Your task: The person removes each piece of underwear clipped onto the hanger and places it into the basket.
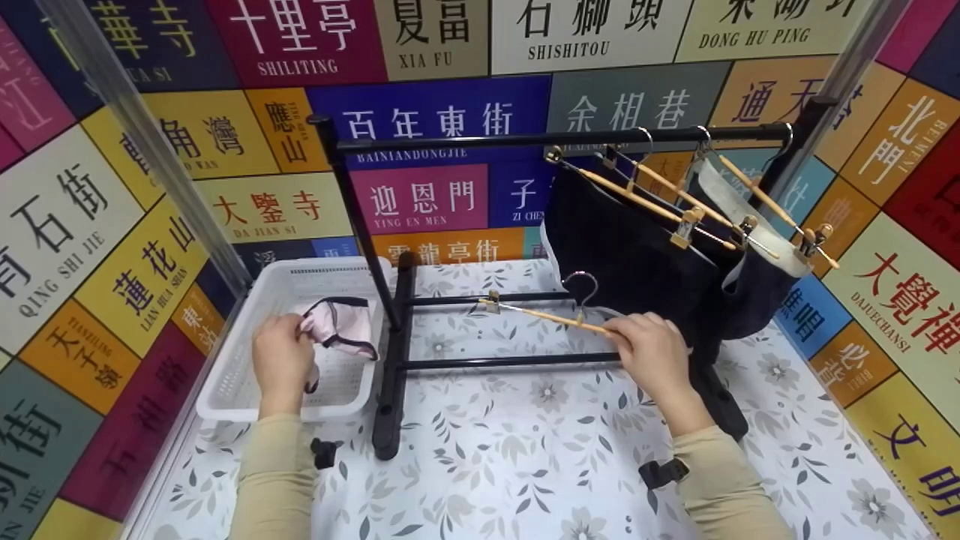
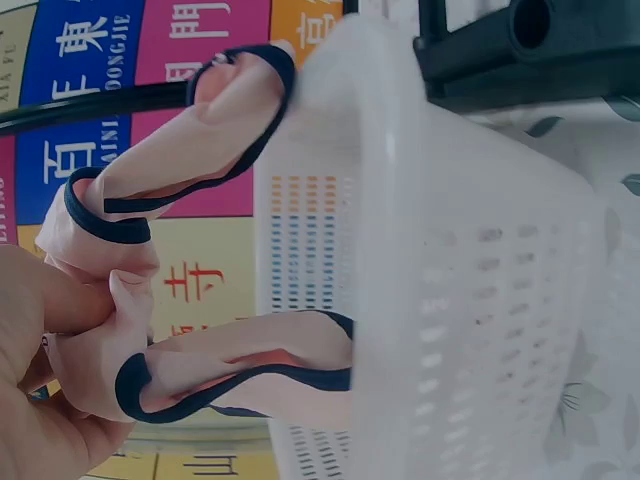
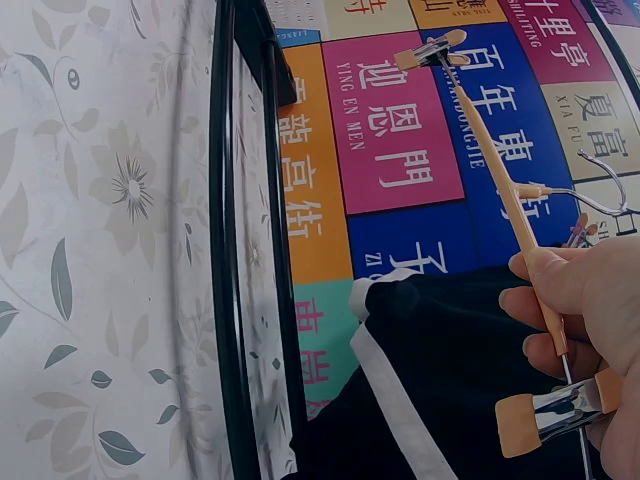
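1. Your left hand [image 1: 283,358], at eight o'clock in the head view, is clamped on the pink garment [image 1: 351,316], thumb and fingers pinching its fabric.
2. The pink garment, edged in a dark trim, extends toward two o'clock from that hand, above the white basket [image 1: 231,367]; in the left wrist view the basket's rim hides the end of one of its strips.
3. Your right hand [image 1: 651,356], at four o'clock, is clamped around one end of the hanger [image 1: 547,316], a wooden bar with metal clips.
4. The hanger's bar points from your grip toward ten o'clock, its hook rising toward twelve; one clip sits at the far end, and the right wrist view shows the other just beside your fingers.
5. The black rack [image 1: 465,142] stands in front of you, its top bar running across at twelve o'clock.
6. Dark garments [image 1: 615,240] hang from that bar on clip hangers, toward two o'clock.
7. Basket and rack stand on the surface [image 1: 480,465], which carries a leaf-and-flower pattern.
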